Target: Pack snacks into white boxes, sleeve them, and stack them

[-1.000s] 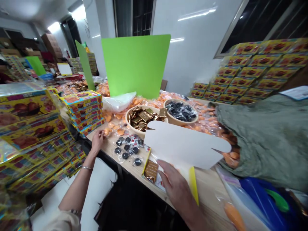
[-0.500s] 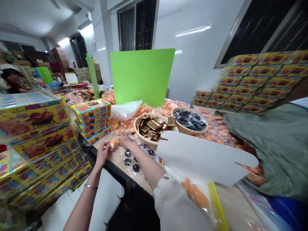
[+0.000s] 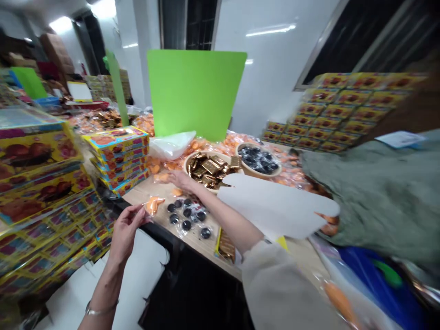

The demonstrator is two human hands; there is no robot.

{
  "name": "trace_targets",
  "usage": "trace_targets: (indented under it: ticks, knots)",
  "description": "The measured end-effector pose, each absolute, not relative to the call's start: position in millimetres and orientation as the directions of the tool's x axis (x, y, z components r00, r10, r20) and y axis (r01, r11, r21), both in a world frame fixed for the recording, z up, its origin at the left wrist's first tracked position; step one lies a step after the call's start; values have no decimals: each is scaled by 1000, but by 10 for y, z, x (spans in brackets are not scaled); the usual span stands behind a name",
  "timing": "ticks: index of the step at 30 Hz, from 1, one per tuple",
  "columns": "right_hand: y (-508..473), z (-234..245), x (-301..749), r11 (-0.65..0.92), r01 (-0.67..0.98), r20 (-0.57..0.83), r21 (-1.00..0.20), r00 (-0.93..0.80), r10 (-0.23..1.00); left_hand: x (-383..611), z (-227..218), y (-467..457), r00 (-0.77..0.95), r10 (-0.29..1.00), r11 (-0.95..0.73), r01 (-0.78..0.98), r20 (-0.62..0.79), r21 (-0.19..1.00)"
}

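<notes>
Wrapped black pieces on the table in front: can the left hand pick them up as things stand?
Probably not without freeing its fingers: the left hand appears to pinch an orange packet by its wrapper. Otherwise the way to the black pieces looks open.

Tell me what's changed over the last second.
The right hand has left the open box and reached across to the loose orange packets. The left hand has drawn one orange packet back toward the person. The short box stack, black discs and green board stayed put.
</notes>
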State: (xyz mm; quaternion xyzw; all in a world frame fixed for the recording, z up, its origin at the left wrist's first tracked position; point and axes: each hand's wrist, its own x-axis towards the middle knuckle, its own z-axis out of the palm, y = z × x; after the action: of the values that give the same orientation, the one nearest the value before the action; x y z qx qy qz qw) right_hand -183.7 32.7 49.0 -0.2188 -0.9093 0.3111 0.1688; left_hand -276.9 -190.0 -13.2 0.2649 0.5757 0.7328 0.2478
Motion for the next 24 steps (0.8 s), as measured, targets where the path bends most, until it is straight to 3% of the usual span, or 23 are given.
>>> trace_targets:
  ticks: [5,8,11,13,16,20,24]
  knots:
    - [-120,877,-463,637,252,343,-729,-671,658,-1809,-79,-1704,-580,808,-108,36,109,993]
    - [-563,788,442,492,298,320,-818,-475,820,-1272,-157,-1480,-420,869,-129,321,263,938]
    - [-933,474,1210,357,456,272,-815,-242,931,-956,-290,-1278,-209,868,-160,741,450,653]
    - [-1131,238,1659,272,586,285,-763,-72,956,-872,-374,-1169,-121,891,-72,914,437,400]
    - [-1376,-2,2256,142,779,387,-610,136,912,-850,-471,-1027,-57,928,-21,979,368,205]
    - [-1558,-55,2806,19,902,544,-432,244,803,-851,-555,-892,202,946,-245,957,252,154]
    - [-1540,-43,3001,55,913,524,-403,181,832,-875,-606,-846,229,942,-275,945,246,175]
